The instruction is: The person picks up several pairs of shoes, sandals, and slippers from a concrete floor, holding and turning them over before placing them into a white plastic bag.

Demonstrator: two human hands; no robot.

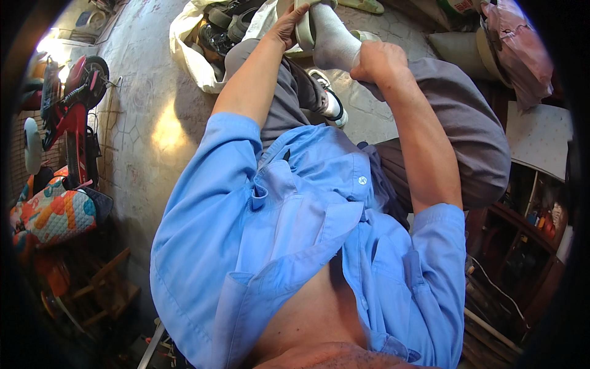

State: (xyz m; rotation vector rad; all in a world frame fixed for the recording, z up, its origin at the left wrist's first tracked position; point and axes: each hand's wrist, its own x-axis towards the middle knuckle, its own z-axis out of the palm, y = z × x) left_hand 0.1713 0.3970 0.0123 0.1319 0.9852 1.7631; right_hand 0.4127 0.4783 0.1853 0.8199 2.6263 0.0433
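Note:
My left hand [289, 26] grips a pale slipper or shoe [304, 32] by its edge, against the sole of my raised foot in a white sock [333, 39]. The front of that foot is cut off by the top of the picture. My right hand [380, 62] is closed around the ankle, at the sock's top and the grey trouser cuff. The right knee is bent out to the side. Below the raised foot, my other foot wears a white and black shoe [335, 108] on the floor.
A white sack [179, 37] holding several dark shoes stands beside my left knee. A red scooter [76, 124] and a patterned quilted cloth [62, 207] are at the left. At the right are a pink plastic bag [521, 55], a pale container [458, 50] and a dark wooden cabinet [521, 221].

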